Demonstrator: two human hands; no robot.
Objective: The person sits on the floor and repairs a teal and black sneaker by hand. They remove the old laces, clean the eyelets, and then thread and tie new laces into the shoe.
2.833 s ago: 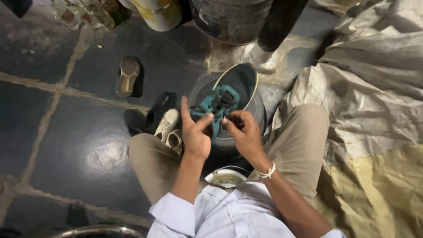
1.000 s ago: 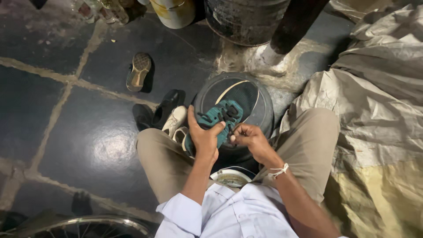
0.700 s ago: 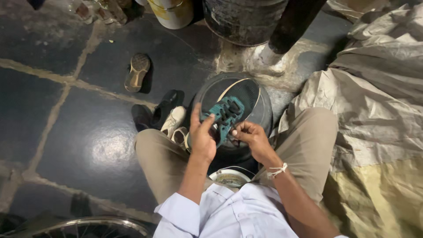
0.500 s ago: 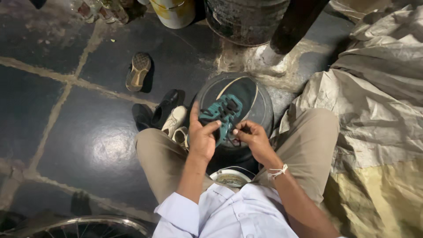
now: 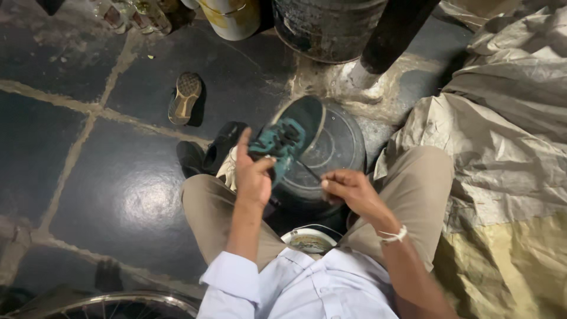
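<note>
Teal shoe point(image 5: 277, 145) at frame centre, gripped in the left hand point(image 5: 253, 177), right hand point(image 5: 348, 189) just right of it, pinching a dark thread point(image 5: 308, 171), hands apart

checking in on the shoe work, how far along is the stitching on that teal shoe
Done: cannot tell. In hand: the left hand grips the teal shoe over the round dark stand, while the right hand pulls a thin thread taut from it. Left: other shoes lie untouched on the floor.

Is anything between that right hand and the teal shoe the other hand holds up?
Nothing solid. The left hand grips the teal shoe; the right hand sits apart from it, pinching a thin dark strand that runs across the open gap to the shoe.
</note>
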